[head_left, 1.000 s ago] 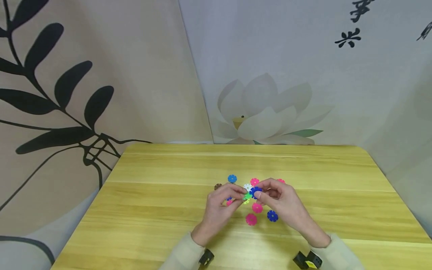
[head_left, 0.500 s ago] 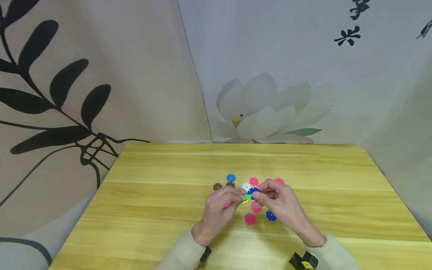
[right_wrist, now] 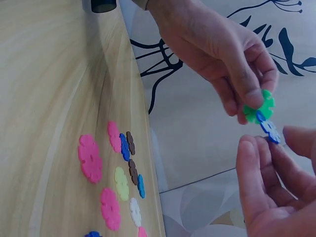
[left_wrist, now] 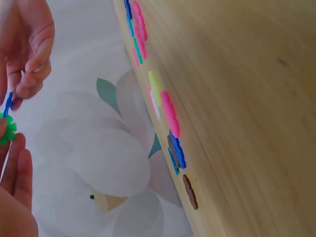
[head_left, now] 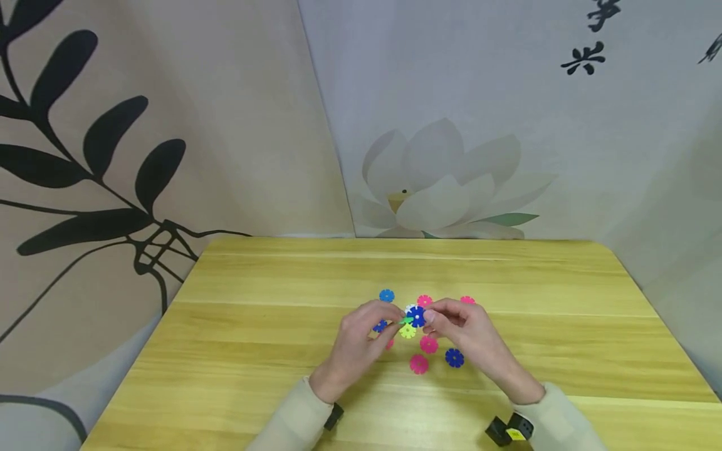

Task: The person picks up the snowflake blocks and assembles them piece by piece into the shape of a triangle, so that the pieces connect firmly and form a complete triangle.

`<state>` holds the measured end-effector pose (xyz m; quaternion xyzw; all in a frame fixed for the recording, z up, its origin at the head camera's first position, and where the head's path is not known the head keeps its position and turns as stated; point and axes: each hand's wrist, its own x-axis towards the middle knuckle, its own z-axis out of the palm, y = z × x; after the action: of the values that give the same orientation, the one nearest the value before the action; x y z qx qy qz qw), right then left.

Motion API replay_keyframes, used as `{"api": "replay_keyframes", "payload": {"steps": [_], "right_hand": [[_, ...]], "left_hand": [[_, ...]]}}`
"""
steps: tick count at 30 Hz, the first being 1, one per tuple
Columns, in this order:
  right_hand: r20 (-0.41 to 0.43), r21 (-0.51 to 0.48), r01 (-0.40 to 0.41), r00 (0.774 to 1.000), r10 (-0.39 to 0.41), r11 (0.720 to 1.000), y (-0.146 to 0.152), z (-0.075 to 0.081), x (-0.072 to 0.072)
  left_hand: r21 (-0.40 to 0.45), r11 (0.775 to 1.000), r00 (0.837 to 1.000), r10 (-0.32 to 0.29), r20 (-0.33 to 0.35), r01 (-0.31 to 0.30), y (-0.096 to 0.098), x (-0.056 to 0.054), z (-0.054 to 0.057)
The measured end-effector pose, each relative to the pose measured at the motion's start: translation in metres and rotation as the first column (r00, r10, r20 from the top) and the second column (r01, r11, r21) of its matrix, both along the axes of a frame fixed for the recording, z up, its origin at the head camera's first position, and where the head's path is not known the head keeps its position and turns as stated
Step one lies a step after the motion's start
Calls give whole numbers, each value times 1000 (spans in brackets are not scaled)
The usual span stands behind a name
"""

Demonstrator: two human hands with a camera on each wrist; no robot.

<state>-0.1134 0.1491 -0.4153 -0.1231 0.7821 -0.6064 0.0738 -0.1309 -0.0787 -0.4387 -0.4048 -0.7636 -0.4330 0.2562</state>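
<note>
My left hand (head_left: 358, 341) pinches a green snowflake disc (right_wrist: 264, 106) between thumb and fingers, above the table. A dark blue snowflake disc (head_left: 416, 316) is joined to the green one at its edge; in the right wrist view it stands at an angle to it. My right hand (head_left: 474, 335) has thumb and fingertips at the blue disc's right edge, holding it lightly. In the left wrist view the blue disc (left_wrist: 8, 104) shows edge-on by the right fingertips, with the green disc (left_wrist: 9, 129) below it, partly hidden by left fingers.
Several loose snowflake discs lie flat around the hands: pink (head_left: 419, 364), dark blue (head_left: 454, 357), yellow (head_left: 408, 331), light blue (head_left: 386, 295). A brown disc (left_wrist: 190, 191) shows in the left wrist view. The wooden table (head_left: 271, 363) ends at a patterned cloth backdrop (head_left: 254, 125).
The blue disc has moved slightly left, turning its face towards the head camera, while the green disc has tilted nearly edge-on. The left hand has shifted a little left. The loose discs stay put.
</note>
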Motion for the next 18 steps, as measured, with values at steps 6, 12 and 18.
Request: {"api": "replay_keyframes", "payload": {"steps": [6,12,18], "right_hand": [[58,17,8,998,-9,1000,2,-1,-1],[86,30,13,996,-16,999,-1,-4,-1],[93,16,13,996,-14,1000,-3,-8,-1]], "left_hand": [[-59,998,997,20,70,-16,-2,-1,-3],[-191,980,997,69,31,-62,-2,-3,-6],[-227,970,997,75,-37,-81,-1,-4,-7]]}}
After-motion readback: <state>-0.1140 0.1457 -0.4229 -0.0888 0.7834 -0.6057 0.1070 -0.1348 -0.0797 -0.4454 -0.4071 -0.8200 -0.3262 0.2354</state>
